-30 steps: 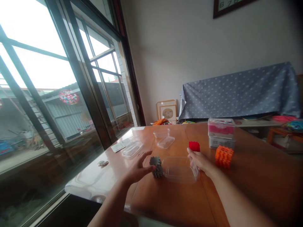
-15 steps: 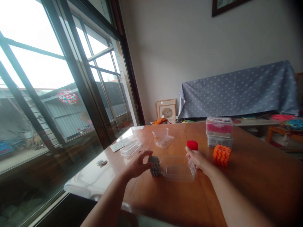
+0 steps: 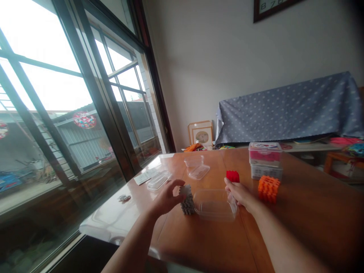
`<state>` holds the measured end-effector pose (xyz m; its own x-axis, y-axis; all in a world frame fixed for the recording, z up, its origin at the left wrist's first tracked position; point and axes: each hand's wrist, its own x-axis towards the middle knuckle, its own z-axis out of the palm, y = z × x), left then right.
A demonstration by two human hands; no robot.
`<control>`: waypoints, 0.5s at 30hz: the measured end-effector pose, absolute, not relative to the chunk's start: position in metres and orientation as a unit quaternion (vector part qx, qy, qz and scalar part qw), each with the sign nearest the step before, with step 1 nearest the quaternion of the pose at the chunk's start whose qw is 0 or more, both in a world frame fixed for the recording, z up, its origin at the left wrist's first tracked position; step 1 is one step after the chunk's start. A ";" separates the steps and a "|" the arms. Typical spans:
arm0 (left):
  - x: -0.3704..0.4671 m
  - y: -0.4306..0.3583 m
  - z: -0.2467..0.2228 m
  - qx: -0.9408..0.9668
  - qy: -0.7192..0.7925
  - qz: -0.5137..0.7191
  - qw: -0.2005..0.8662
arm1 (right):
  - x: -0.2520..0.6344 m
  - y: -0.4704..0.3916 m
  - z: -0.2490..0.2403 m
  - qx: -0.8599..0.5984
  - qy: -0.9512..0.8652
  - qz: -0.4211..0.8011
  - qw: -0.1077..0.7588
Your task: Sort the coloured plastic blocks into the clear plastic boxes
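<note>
My left hand (image 3: 169, 199) is curved in a C shape at the left of a grey stack of toothed pieces (image 3: 187, 204). Its thumb and index finger are apart, with the thumb at the stack's side. Just right of the stack lies a clear plastic container (image 3: 214, 216). My right hand (image 3: 239, 193) grips the container at its right end; some of its fingers are hidden. Beyond that hand's fingertips sits a red toothed block (image 3: 232, 176), partly covered by it. An orange stack of toothed pieces (image 3: 269, 189) stands to the right of my right hand.
Two stacked plastic boxes (image 3: 265, 170) stand behind the orange stack. Farther back are a small clear tub (image 3: 194, 160) and a clear lid (image 3: 199, 172). More clear lids (image 3: 158, 180), a paper card (image 3: 142, 178) and a small pile (image 3: 124, 198) lie at left on the wooden table (image 3: 204, 242).
The view has shifted slightly, moving everything a little right and down. Both hands keep nearly the same pose beside the grey stack and the container.
</note>
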<state>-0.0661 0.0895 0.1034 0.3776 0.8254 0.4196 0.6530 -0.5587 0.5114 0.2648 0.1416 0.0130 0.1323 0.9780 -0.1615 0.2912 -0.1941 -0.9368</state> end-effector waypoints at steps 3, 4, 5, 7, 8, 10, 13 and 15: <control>-0.044 0.082 0.115 0.827 0.446 0.330 0.088 | 0.264 0.139 0.017 -0.648 -0.489 0.427 0.398; -0.033 0.080 0.118 0.831 0.440 0.331 0.081 | 0.263 0.139 0.019 -0.651 -0.489 0.424 0.396; -0.022 0.078 0.120 0.836 0.435 0.325 0.078 | 0.263 0.138 0.020 -0.653 -0.491 0.420 0.395; 0.001 0.075 0.121 0.846 0.421 0.318 0.081 | 0.263 0.137 0.022 -0.652 -0.495 0.416 0.395; 0.012 0.076 0.119 0.850 0.416 0.312 0.086 | 0.263 0.136 0.023 -0.652 -0.496 0.415 0.396; 0.032 0.078 0.112 0.858 0.407 0.299 0.098 | 0.263 0.136 0.023 -0.652 -0.498 0.411 0.398; 0.054 0.087 0.097 0.864 0.412 0.263 0.123 | 0.264 0.138 0.021 -0.647 -0.503 0.412 0.399; 0.063 0.093 0.088 0.864 0.422 0.237 0.141 | 0.265 0.139 0.020 -0.645 -0.508 0.409 0.398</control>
